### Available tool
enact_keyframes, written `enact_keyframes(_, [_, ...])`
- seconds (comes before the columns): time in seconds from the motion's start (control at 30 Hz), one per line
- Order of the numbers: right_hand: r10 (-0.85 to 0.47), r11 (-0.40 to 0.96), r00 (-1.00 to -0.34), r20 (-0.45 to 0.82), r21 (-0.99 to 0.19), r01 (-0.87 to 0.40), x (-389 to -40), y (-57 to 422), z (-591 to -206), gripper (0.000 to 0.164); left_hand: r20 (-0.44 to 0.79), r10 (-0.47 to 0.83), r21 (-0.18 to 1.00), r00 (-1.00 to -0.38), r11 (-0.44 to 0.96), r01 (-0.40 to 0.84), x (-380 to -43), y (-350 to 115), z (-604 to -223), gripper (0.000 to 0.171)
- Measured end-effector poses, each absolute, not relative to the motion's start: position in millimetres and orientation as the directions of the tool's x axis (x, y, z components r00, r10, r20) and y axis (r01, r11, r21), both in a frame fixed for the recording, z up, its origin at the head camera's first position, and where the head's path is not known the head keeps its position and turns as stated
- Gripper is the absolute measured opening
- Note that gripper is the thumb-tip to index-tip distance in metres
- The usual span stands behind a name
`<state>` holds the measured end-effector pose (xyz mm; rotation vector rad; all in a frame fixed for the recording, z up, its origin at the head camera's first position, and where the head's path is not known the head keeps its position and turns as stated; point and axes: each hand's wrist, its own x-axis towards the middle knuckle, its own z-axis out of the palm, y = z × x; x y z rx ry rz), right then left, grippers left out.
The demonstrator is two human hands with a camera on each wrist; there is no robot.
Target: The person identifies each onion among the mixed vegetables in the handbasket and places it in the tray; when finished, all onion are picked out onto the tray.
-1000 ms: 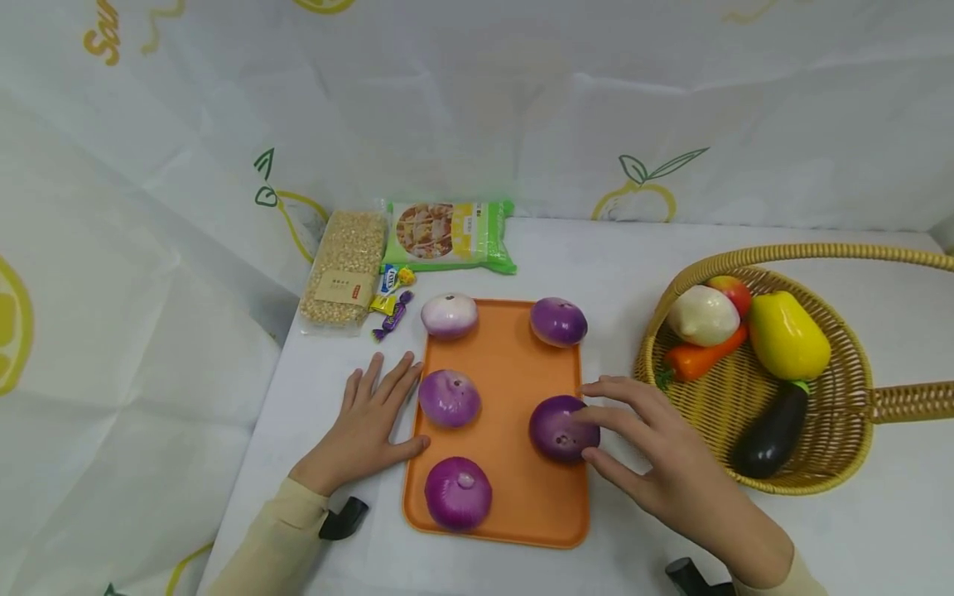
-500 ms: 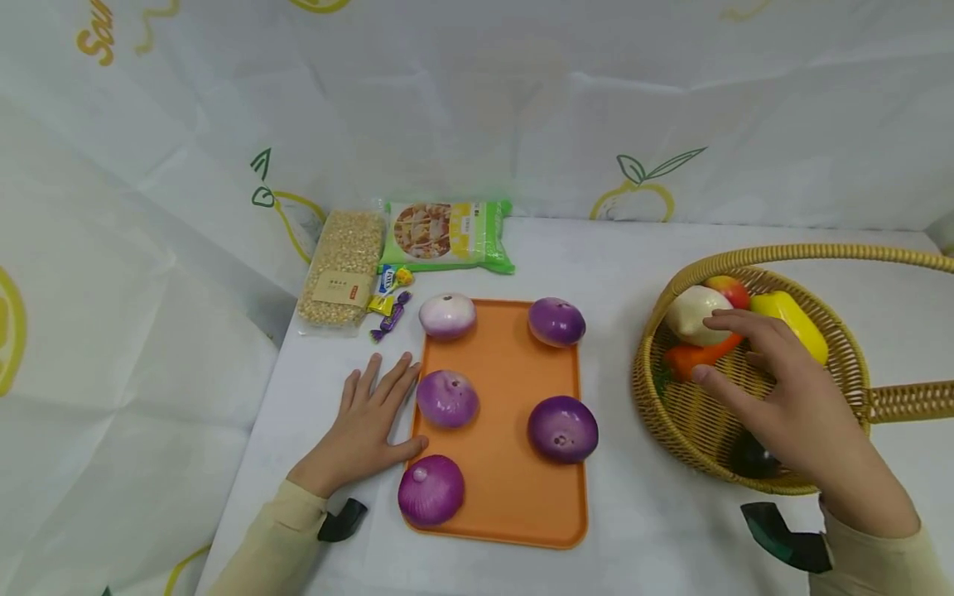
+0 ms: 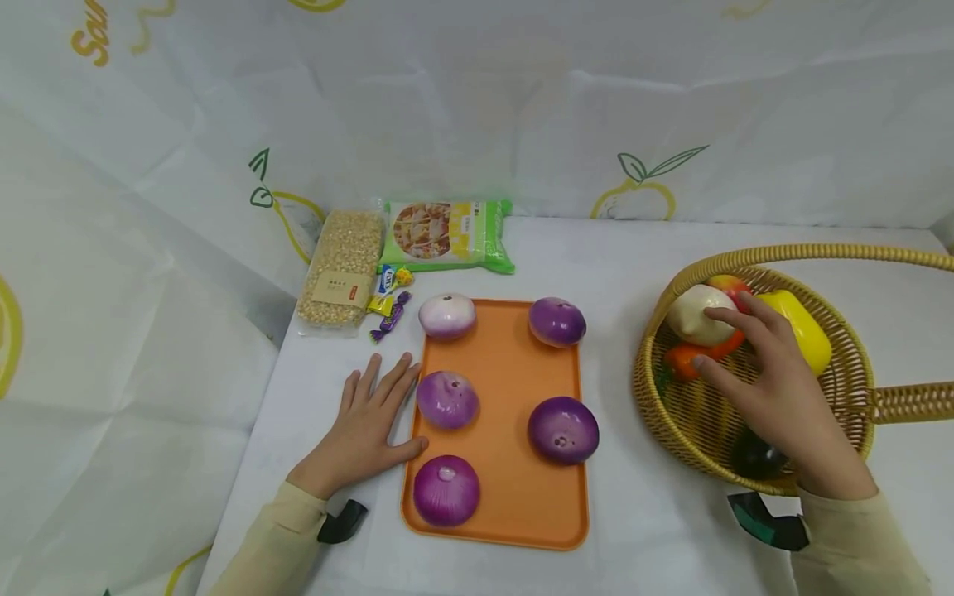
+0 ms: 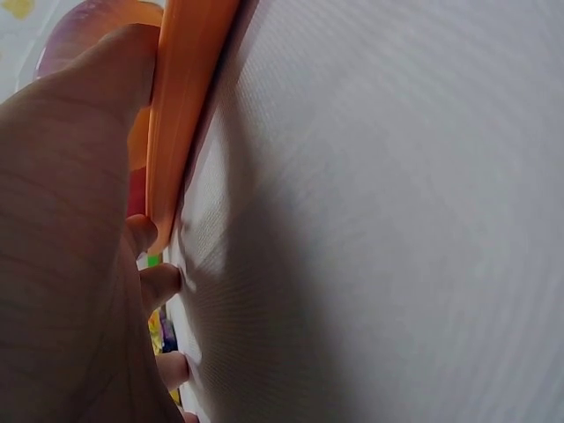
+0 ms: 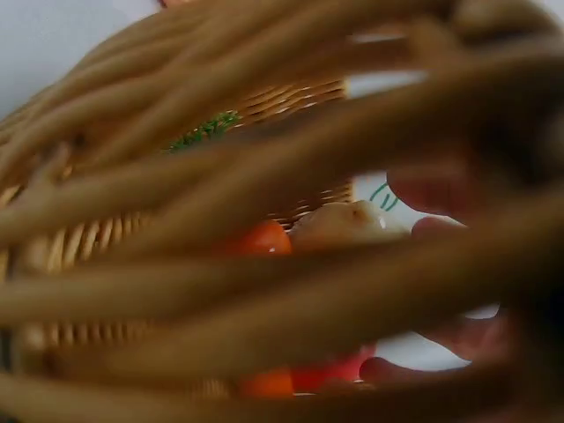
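My left hand (image 3: 365,430) lies with fingers spread beside an orange tray (image 3: 514,505), its thumb touching the tray's left edge. Several purple onions sit on the tray, among them a darker one (image 3: 563,430) at the right and one (image 3: 446,491) at the front left. Over the wicker basket (image 3: 647,414) hovers my right hand (image 3: 782,389), fingers apart and slightly bent. It is nearest a white round vegetable (image 3: 693,319); contact cannot be told. Beside that lie an orange carrot (image 3: 681,362), a yellow vegetable (image 3: 808,335), a reddish fruit (image 3: 725,285) and a partly hidden eggplant (image 3: 754,459).
The basket handle (image 3: 820,252) arches across the back of the basket. A bag of grains (image 3: 343,265), a green packet (image 3: 447,236) and wrapped candies (image 3: 391,306) lie behind the tray. In the right wrist view, blurred wicker (image 5: 264,176) covers much of the basket's contents.
My right hand has left the dark onion and moved right over the basket. The front-left onion has rocked left, then partly back. My left hand has stayed in place.
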<state>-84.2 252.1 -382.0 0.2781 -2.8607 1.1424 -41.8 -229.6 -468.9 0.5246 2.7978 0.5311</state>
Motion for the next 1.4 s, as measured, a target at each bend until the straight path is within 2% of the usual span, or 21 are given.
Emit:
enact_keyframes(0.17, [-0.153, 0.695, -0.978, 0.143, -0.687, -0.210, -87.6, 250.3, -386.4, 0.053, -0.170, 0.391, 0.393, -0.905, 0.869, 0.301, -41.5, -229.8, -468.2, 0.103])
enact_keyframes(0.43, [-0.053, 0.714, -0.961, 0.273, -0.662, -0.227, -89.1, 240.9, -392.0, 0.032, -0.166, 0.393, 0.396, -0.905, 0.867, 0.304, -41.3, -229.8, -468.8, 0.103])
enact_keyframes(0.8, [-0.034, 0.752, -0.907, 0.420, -0.587, -0.300, -90.3, 234.2, -394.8, 0.023, -0.151, 0.394, 0.397, -0.907, 0.864, 0.309, -40.7, -229.4, -469.8, 0.103])
enact_keyframes(0.93, [-0.009, 0.742, -0.886, 0.464, -0.591, -0.317, -85.7, 234.8, -390.7, 0.025, -0.149, 0.394, 0.401, -0.907, 0.863, 0.309, -40.6, -228.4, -470.5, 0.103])
enact_keyframes(1.17, [-0.005, 0.617, -0.864, 0.504, -0.678, -0.399, -61.1, 235.3, -366.0, 0.043, -0.162, 0.397, 0.397, -0.903, 0.864, 0.309, -40.5, -226.9, -470.3, 0.104])
enact_keyframes(1.27, [-0.066, 0.558, -0.841, 0.536, -0.679, -0.477, -47.3, 229.9, -353.3, 0.040, -0.159, 0.396, 0.401, -0.904, 0.863, 0.307, -40.8, -226.9, -469.3, 0.104])
enact_keyframes(1.4, [-0.239, 0.409, -0.734, 0.636, -0.619, -0.670, -32.5, 213.1, -342.9, 0.055, -0.156, 0.389, 0.392, -0.908, 0.868, 0.305, -40.8, -227.7, -468.7, 0.104])
